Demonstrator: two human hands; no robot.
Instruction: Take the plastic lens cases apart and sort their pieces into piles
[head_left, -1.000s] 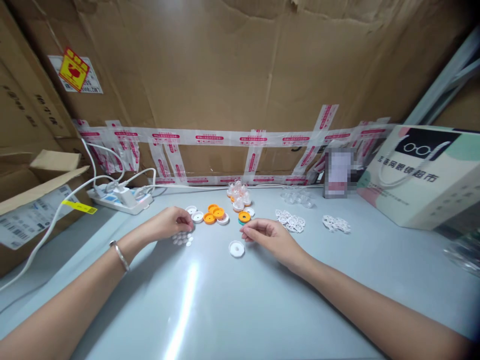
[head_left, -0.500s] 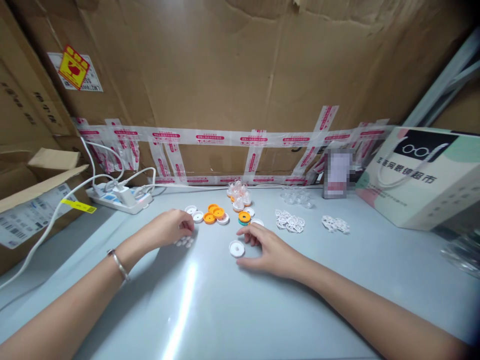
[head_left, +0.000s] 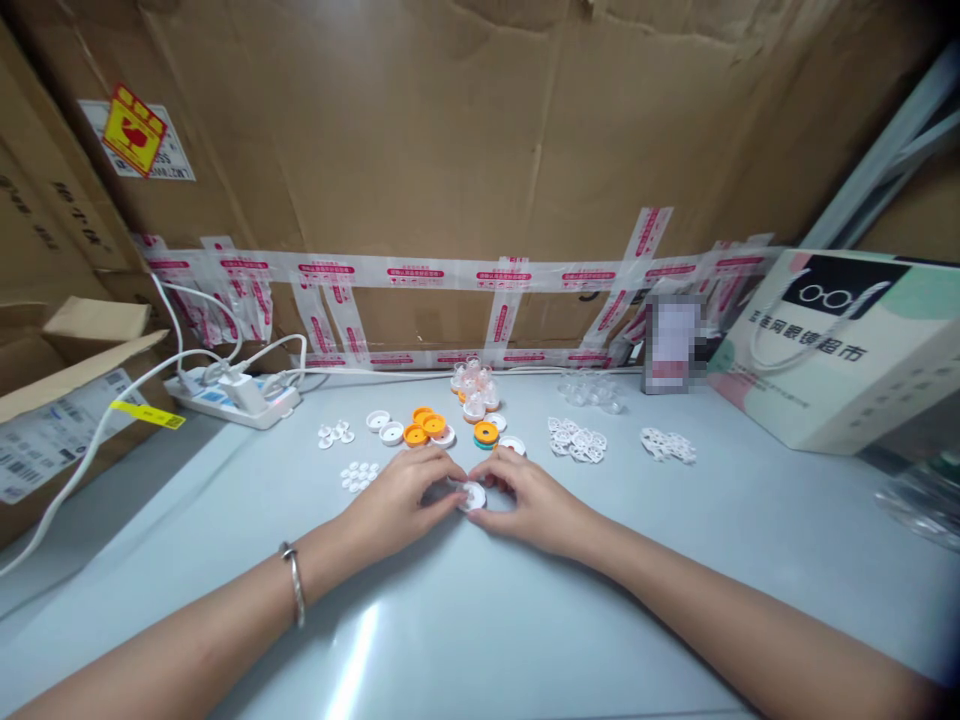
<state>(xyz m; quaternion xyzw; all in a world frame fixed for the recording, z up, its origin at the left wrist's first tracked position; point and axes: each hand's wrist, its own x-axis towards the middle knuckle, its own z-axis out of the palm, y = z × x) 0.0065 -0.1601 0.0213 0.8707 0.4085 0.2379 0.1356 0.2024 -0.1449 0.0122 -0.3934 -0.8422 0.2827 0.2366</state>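
A round white disc-shaped part (head_left: 473,496) lies on the grey table between my two hands. My left hand (head_left: 420,492) is at its left side, thumb and forefinger closed together over the disc's rim on something small that I cannot make out. On the right, my right hand (head_left: 521,500) curls its thumb and fingers round the disc's edge. Small white round pieces (head_left: 360,476) lie in a group left of my left hand. Behind the hands are orange round parts (head_left: 425,425), white rings (head_left: 391,432) and an orange-and-teal stack (head_left: 486,433).
Clear domed parts on orange bases (head_left: 474,388) stand at the back centre. White flat pieces lie in two piles (head_left: 577,441), (head_left: 667,445) on the right. A power strip (head_left: 240,400) with cables, a cardboard box (head_left: 67,430) and a paper bag (head_left: 817,350) flank the table.
My left hand has moved right, from the small white pieces to the disc, uncovering those pieces. My right hand has closed in round the disc. The view has shifted slightly.
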